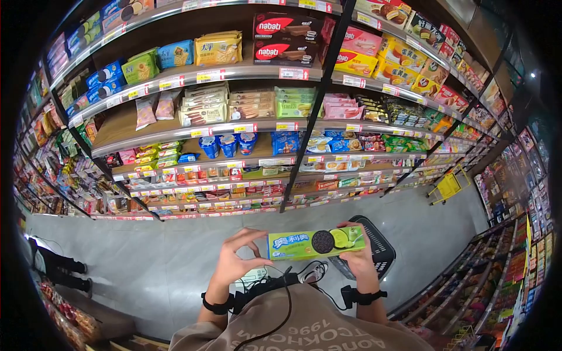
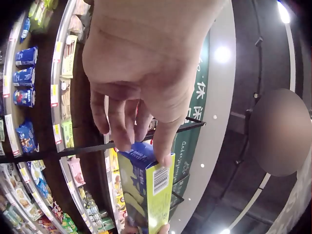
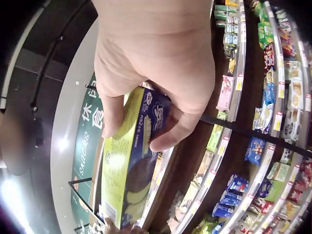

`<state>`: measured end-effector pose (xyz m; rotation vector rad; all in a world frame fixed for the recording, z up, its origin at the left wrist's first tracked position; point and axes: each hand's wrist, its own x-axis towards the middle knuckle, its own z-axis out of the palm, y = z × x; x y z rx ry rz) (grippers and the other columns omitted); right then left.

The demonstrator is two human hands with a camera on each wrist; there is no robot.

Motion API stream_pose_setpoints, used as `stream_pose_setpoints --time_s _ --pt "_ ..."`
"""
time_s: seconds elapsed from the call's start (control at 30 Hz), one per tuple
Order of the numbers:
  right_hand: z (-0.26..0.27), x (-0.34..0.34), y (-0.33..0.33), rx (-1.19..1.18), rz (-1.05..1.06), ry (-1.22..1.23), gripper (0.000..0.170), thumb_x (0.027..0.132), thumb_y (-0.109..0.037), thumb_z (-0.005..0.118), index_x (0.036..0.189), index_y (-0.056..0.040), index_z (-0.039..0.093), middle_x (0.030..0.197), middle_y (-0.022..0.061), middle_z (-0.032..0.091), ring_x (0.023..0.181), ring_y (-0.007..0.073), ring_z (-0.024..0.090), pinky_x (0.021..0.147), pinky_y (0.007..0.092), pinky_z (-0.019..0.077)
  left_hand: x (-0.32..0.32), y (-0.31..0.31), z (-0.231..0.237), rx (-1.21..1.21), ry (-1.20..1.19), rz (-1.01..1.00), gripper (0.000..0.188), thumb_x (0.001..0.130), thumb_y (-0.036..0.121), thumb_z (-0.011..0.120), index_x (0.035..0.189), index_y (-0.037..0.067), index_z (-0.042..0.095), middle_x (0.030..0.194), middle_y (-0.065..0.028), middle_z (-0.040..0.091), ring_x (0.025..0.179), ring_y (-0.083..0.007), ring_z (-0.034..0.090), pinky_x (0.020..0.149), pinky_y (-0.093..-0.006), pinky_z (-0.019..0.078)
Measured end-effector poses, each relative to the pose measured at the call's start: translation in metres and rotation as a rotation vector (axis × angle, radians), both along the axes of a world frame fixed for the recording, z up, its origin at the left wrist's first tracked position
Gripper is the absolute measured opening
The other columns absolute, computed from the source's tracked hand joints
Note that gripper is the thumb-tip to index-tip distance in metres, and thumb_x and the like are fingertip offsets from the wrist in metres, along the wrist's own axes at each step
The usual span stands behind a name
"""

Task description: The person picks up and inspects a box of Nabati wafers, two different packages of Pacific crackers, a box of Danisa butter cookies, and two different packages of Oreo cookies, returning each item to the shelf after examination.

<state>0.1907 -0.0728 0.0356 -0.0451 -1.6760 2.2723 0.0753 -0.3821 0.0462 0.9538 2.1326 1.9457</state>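
A long green-and-blue cookie box (image 1: 316,243), with a dark sandwich cookie and lime slices pictured on it, is held level in front of my chest. My left hand (image 1: 237,257) pinches its left end between thumb and fingertips. In the left wrist view, the left hand (image 2: 141,83) has its thumb beside the barcode on the box (image 2: 146,195). My right hand (image 1: 360,257) grips the other end, partly covering it. Thumb and fingers of the right hand (image 3: 156,73) straddle the box (image 3: 129,161) in the right wrist view.
Ahead stand tall shelves (image 1: 205,131) of packaged snacks. A black shopping basket (image 1: 383,248) shows below and beyond my right hand. A yellow cart (image 1: 449,186) stands on the grey floor (image 1: 158,251) at right. At left, another person's legs (image 1: 58,263) are visible.
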Motion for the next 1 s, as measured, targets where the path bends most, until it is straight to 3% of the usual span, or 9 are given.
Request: stream_pose_setpoints --time_s 0.37,0.67,0.77,0.87,1.0 --pt "0.008 0.0 -0.007 -0.065 0.016 -0.028 0.075 0.065 -0.006 0.088 0.128 -0.0002 0.049 0.129 0.0114 0.058 0.118 0.0211 0.06 0.102 0.0344 0.0491 0.002 -0.003 -0.006 0.015 -0.032 -0.008 0.063 0.062 0.0 0.09 0.121 0.0 0.069 0.097 -0.0095 0.072 0.101 -0.0224 0.065 0.091 -0.0369 0.0477" --pt "0.002 -0.001 -0.002 -0.051 -0.012 -0.032 0.075 0.063 -0.01 0.091 0.126 0.0001 0.051 0.125 0.0108 0.059 0.115 0.0204 0.062 0.1 0.0336 0.05 0.001 -0.007 -0.007 -0.003 -0.172 -0.115 0.069 0.067 0.002 0.09 0.13 -0.001 0.062 0.119 -0.0084 0.068 0.106 -0.0197 0.064 0.095 -0.035 0.0492" --pt "-0.001 -0.001 -0.001 -0.02 -0.01 -0.024 0.077 0.066 -0.012 0.089 0.13 0.0015 0.049 0.123 0.0107 0.06 0.114 0.0203 0.062 0.1 0.0337 0.0502 -0.002 -0.009 -0.015 -0.01 -0.147 -0.13 0.068 0.072 0.009 0.089 0.134 0.005 0.062 0.124 -0.0073 0.068 0.108 -0.019 0.066 0.092 -0.0349 0.0506" --pt "0.003 -0.002 -0.002 0.002 -0.038 -0.011 0.077 0.064 -0.012 0.09 0.128 0.0009 0.05 0.122 0.0104 0.06 0.113 0.0203 0.063 0.099 0.0336 0.0508 -0.008 -0.017 -0.032 0.213 -0.333 -0.238 0.066 0.076 0.012 0.087 0.136 0.005 0.06 0.13 -0.0081 0.065 0.117 -0.0208 0.063 0.097 -0.0358 0.0494" --pt "0.009 -0.004 0.001 -0.024 -0.057 -0.017 0.075 0.063 -0.009 0.091 0.126 -0.001 0.051 0.123 0.0099 0.059 0.114 0.0202 0.062 0.098 0.0338 0.052 -0.025 -0.029 -0.037 0.27 -0.3 -0.204 0.078 0.077 0.017 0.087 0.145 0.006 0.05 0.144 -0.0107 0.056 0.13 -0.0239 0.055 0.102 -0.0393 0.0464"
